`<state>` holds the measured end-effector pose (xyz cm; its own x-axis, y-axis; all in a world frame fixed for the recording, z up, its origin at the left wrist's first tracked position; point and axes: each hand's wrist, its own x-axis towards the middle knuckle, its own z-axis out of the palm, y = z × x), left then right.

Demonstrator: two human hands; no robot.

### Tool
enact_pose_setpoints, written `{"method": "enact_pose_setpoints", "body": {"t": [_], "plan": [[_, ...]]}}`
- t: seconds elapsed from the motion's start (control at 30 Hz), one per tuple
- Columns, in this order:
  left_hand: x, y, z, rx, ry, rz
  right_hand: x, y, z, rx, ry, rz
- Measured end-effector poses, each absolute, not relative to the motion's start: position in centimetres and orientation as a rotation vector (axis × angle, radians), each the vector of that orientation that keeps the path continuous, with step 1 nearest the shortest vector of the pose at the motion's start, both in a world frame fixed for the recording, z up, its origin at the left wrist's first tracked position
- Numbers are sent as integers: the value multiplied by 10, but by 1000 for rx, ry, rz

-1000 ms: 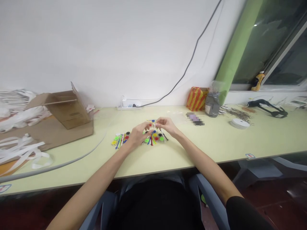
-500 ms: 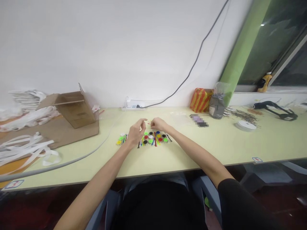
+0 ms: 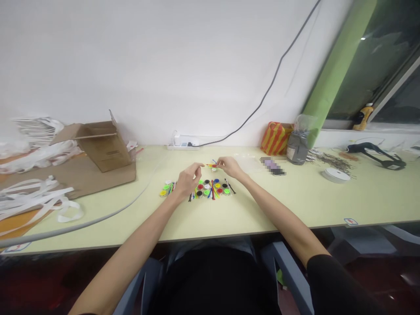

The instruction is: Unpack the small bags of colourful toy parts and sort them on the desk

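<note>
My left hand is over the left part of a group of small coloured discs, its thumb and fingers curled together; whatever they hold is too small to make out. Just beyond the group, the fingertips of my right hand are pinched at the right end of some thin coloured strips, and I cannot tell what they grip. Red, black, white, green, yellow and blue discs lie in rows below the hands with thin strips between them. More discs are left of my left wrist.
At left stand an open cardboard box and tangled white ribbons; a grey cable crosses the table. A power strip is by the wall. Rightward are a phone, a striped bag and a white roll.
My right hand has moved right and slightly away from me, uncovering the coloured strips between the hands. My left hand stays nearly in place, its fingertips still curled.
</note>
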<state>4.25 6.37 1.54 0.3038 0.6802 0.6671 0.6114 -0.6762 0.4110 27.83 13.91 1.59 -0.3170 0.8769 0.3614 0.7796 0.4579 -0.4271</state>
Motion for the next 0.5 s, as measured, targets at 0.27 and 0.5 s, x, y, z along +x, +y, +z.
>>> {"method": "enact_pose_setpoints", "body": {"t": [0.27, 0.5], "plan": [[47, 61, 16, 2580, 1065, 1186, 330, 107, 3, -1133, -2250, 738], [49, 63, 14, 2635, 990, 1102, 319, 94, 2, -1000, -2325, 844]]}}
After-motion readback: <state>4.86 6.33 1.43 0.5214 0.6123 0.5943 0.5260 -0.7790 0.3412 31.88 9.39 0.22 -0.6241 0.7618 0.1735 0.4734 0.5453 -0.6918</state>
